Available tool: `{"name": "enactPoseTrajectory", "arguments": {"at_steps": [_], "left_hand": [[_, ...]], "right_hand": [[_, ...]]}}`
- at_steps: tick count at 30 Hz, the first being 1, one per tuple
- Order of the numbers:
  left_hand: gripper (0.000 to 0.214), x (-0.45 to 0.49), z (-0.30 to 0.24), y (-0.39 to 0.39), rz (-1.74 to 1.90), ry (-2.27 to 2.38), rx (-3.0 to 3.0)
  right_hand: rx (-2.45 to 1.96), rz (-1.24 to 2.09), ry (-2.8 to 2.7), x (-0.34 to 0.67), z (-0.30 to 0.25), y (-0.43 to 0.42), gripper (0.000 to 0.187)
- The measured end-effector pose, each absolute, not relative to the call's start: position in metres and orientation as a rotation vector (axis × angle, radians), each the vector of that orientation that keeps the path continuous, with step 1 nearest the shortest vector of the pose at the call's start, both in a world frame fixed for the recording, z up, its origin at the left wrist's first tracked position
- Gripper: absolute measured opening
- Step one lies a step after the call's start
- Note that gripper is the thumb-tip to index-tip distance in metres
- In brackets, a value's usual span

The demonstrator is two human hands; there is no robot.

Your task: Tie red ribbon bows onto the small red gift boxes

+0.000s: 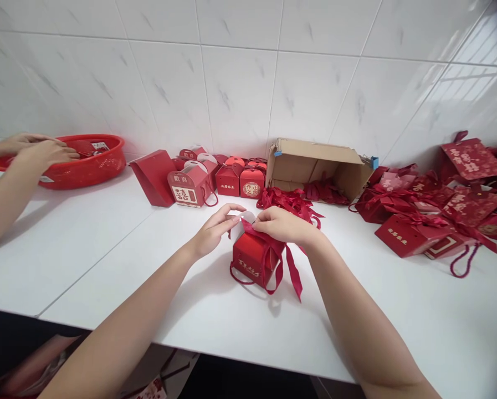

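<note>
A small red gift box (247,260) with gold lettering stands on the white table in front of me. A red satin ribbon (295,271) runs over its top, and one end hangs down the right side. My left hand (220,226) has its fingertips together at the ribbon's end, beside the box's pale raised flap. My right hand (279,226) pinches the ribbon above the box. A red cord handle (242,281) droops along the box's front. Exactly what lies between my fingertips is partly hidden.
Finished-looking red boxes (406,235) crowd the right side. Behind lie a cardboard carton (314,158) and a heap of ribbons (287,204). More boxes (190,185) stand at the back left. Another person's hands (44,152) reach into a red plastic basket (88,177).
</note>
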State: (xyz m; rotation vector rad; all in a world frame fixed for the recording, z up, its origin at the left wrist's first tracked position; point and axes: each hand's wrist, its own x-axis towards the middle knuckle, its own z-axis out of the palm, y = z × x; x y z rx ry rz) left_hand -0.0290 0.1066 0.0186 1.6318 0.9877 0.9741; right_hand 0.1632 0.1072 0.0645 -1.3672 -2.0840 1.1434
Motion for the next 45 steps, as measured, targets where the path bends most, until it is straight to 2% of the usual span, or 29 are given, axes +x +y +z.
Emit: {"name": "enactPoseTrajectory", "arguments": {"at_steps": [14,20,27,29,34,38,42,45], "left_hand": [[0.032,-0.03,0.02,0.106,0.938,0.896,1.595],[0.028,-0.03,0.016,0.108,0.933,0.871,1.549],[0.023,-0.028,0.016,0.109,0.936,0.886,1.648],[0.023,-0.029,0.016,0.111,0.903,0.996,1.739],[0.019,-0.051,0.006,0.127,0.718,1.716,1.885],[0.028,-0.072,-0.001,0.141,0.9,1.95,1.798],[0.014,-0.065,0.002,0.144,1.143,1.763,1.824],[0.032,-0.046,0.005,0.135,1.137,1.419,1.819]], "right_hand": [[-1.342,1.19,-2.113,0.164,0.066,0.106,0.032],[-1.259,1.159,-2.155,0.162,0.063,0.109,0.02],[-1.194,1.108,-2.187,0.163,0.06,0.11,0.021],[-1.211,1.09,-2.182,0.164,0.062,0.108,0.026],[-1.236,0.989,-2.036,0.175,0.075,0.102,0.04],[-1.273,0.924,-1.949,0.191,0.09,0.093,0.047],[-1.381,0.872,-2.007,0.211,0.1,0.08,0.047],[-1.544,0.756,-2.078,0.222,0.093,0.073,0.052]]}}
